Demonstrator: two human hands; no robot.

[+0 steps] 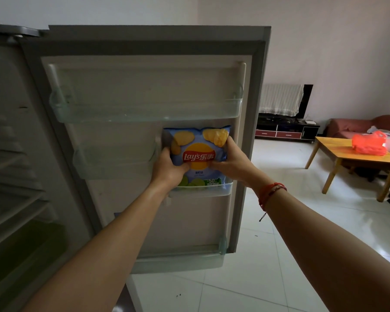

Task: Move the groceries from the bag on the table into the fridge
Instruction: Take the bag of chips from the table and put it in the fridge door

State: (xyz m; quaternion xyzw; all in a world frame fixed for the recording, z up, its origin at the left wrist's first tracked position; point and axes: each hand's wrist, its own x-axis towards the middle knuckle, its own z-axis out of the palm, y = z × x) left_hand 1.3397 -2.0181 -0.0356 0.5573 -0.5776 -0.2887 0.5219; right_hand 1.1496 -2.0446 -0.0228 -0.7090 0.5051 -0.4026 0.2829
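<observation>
Nearest, both bare forearms reach forward, the right one with a red string at the wrist. The left hand (pixel 167 168) and right hand (pixel 231 162) hold a blue chip bag (pixel 198 154) between them, fingers (pixel 227 143) curled around its side edges in a firm grasp. The bag stands upright with its lower edge already inside the small door bin (pixel 203 193) on the right of the open fridge door (pixel 144 48), so this item seems nearly placed; it only needs letting go. It is the only grocery I can make out in the door, and the fridge interior on the left is too dark and blurred to judge. Far off to the right, a red plastic bag (pixel 369 144) lies on the wooden surface (pixel 347 155), well apart from the fridge. It looks bulky, so more groceries probably remain to carry over, though its contents are hidden.
</observation>
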